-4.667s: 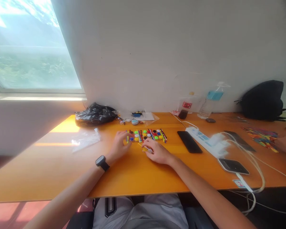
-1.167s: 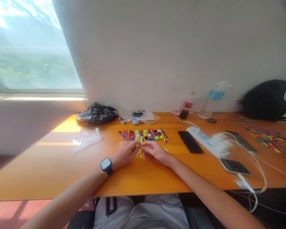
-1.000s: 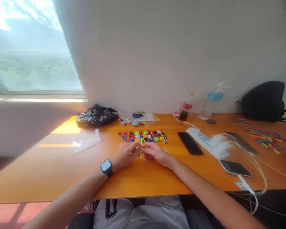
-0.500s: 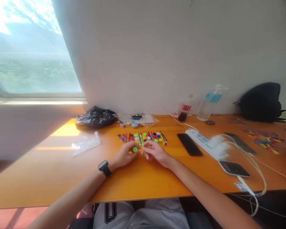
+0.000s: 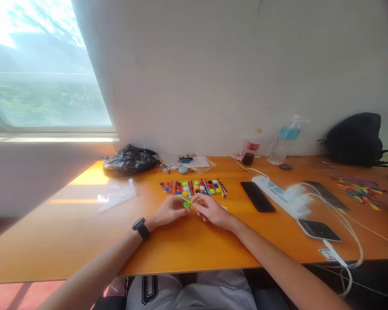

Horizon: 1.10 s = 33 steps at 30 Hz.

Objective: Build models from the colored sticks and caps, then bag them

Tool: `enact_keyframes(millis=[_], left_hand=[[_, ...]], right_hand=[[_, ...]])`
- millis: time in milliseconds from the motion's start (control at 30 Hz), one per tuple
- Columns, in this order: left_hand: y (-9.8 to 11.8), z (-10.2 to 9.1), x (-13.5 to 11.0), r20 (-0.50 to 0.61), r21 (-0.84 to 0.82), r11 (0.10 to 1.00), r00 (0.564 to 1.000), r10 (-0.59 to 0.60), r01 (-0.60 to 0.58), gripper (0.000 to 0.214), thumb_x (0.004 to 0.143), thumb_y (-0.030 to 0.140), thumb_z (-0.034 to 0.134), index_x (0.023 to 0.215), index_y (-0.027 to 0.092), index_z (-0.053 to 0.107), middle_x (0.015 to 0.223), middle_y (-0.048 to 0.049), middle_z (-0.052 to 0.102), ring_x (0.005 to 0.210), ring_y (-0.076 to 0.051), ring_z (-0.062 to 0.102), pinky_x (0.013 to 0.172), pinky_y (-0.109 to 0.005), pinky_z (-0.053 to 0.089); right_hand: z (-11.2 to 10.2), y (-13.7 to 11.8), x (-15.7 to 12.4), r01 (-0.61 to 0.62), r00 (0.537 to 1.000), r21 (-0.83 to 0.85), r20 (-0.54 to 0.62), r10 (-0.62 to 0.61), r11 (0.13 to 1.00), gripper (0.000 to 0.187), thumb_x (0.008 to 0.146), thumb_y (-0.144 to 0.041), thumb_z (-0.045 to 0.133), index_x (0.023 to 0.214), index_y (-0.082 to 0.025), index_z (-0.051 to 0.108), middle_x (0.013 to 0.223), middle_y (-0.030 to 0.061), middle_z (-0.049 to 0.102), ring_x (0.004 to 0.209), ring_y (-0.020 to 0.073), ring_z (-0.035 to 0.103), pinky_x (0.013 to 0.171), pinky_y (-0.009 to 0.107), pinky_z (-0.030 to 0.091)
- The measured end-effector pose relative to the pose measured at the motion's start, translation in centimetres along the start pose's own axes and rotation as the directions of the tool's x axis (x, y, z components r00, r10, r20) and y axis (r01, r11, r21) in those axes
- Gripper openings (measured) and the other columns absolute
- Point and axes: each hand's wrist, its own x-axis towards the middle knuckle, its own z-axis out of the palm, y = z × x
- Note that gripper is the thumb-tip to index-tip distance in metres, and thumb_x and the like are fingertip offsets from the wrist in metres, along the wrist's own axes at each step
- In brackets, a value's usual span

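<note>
- Head view: one wooden table (image 5: 168, 254), a person's two bare hands at work over its middle.
- Left hand (image 5: 170, 212), smartwatch (image 5: 141, 228) at the wrist: thumb and fingers pinching a green disc (image 5: 186, 205) at its edge.
- Right hand (image 5: 213, 212): thumb and forefinger pinching a slim green stick (image 5: 184, 199), which slants leftward just above the disc; whether the two touch cannot be told.
- Location of both green pieces: between the fingertips, near side of the row.
- Row, just beyond the hands: coloured discs (image 5: 211, 190) and upright-lying bundles of coloured sticks (image 5: 222, 188), set in alternating groups from left to right.
- Done, by appearance: the row stands sorted into groups; one disc and one stick are taken up in the fingers.
- Outstanding, by appearance: no firm join shows between the held pieces, and the pieces in the row look loose and unjoined; the work seems at an early stage.
- Right side: black phone (image 5: 258, 196); white power strip (image 5: 274, 189) with plugs; second phone (image 5: 319, 229) on a cable; heap of mixed coloured strips (image 5: 358, 191), individual shapes blurred.
- Left side: clear plastic bag (image 5: 118, 196); beyond it, black plastic bag (image 5: 131, 160).
</note>
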Motion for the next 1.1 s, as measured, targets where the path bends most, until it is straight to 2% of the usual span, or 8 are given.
enact_keyframes(millis=[167, 367, 500, 667, 933, 1100], left_hand=[[0.9, -0.1, -0.1, -0.028, 0.028, 0.999, 0.999, -0.029, 0.03, 0.044, 0.093, 0.052, 0.069, 0.115, 0.015, 0.078, 0.115, -0.0141, 0.076, 0.099, -0.027, 0.071, 0.089, -0.036, 0.056], [0.1, -0.3, 0.0, -0.069, 0.066, 0.997, 0.997, -0.022, 0.027, 0.045, 0.092, 0.051, 0.071, 0.118, 0.014, 0.078, 0.119, -0.0159, 0.076, 0.106, -0.031, 0.071, 0.094, -0.041, 0.056], [-0.3, -0.4, -0.1, -0.088, 0.054, 0.997, 0.995, -0.047, 0.051, 0.047, 0.09, 0.049, 0.073, 0.12, 0.013, 0.078, 0.119, -0.0157, 0.076, 0.107, -0.032, 0.071, 0.092, -0.039, 0.057], [0.0, -0.3, -0.1, -0.077, 0.121, 0.992, 0.997, -0.021, 0.03, 0.043, 0.091, 0.047, 0.072, 0.12, 0.016, 0.078, 0.119, -0.0138, 0.077, 0.107, -0.032, 0.071, 0.09, -0.038, 0.057], [-0.4, -0.4, 0.0, -0.061, 0.151, 0.988, 0.998, 0.017, -0.008, 0.039, 0.093, 0.045, 0.07, 0.113, 0.013, 0.08, 0.111, -0.0131, 0.078, 0.098, -0.028, 0.071, 0.085, -0.034, 0.056], [-0.2, -0.3, -0.1, -0.072, 0.113, 0.994, 0.997, 0.006, 0.002, 0.039, 0.091, 0.046, 0.072, 0.11, 0.013, 0.08, 0.11, -0.0135, 0.079, 0.095, -0.027, 0.072, 0.083, -0.033, 0.056]], right_hand=[[0.0, 0.4, 0.2, 0.033, 0.999, -0.044, -0.006, -0.034, 0.998, 0.037, 0.091, -0.057, 0.068, 0.096, -0.022, 0.056, 0.067, -0.0054, 0.055, 0.05, 0.0105, 0.051, 0.047, 0.021, 0.041], [0.0, 0.8, 0.3, 0.046, 0.999, -0.086, -0.021, -0.048, 0.995, 0.038, 0.091, -0.057, 0.068, 0.093, -0.021, 0.056, 0.065, -0.005, 0.055, 0.049, 0.0113, 0.053, 0.046, 0.023, 0.043], [-0.1, 1.1, 0.4, 0.053, 0.998, -0.111, -0.035, -0.057, 0.992, 0.036, 0.091, -0.057, 0.068, 0.092, -0.022, 0.059, 0.067, -0.0038, 0.056, 0.05, 0.0119, 0.053, 0.046, 0.023, 0.042], [-0.1, 0.7, 0.4, 0.09, 0.992, -0.176, -0.072, -0.104, 0.98, 0.032, 0.093, -0.052, 0.067, 0.09, -0.02, 0.063, 0.073, -0.001, 0.058, 0.053, 0.0125, 0.054, 0.048, 0.024, 0.041], [-0.3, 0.8, 0.5, 0.198, 0.969, -0.302, -0.085, -0.233, 0.932, 0.024, 0.097, -0.041, 0.065, 0.09, -0.019, 0.066, 0.08, 0.0005, 0.062, 0.068, 0.0144, 0.053, 0.062, 0.026, 0.041], [-0.3, 1.1, 0.4, 0.198, 0.968, -0.313, -0.084, -0.235, 0.929, 0.022, 0.097, -0.04, 0.064, 0.089, -0.019, 0.066, 0.08, 0.0001, 0.061, 0.068, 0.0143, 0.051, 0.061, 0.026, 0.039]])
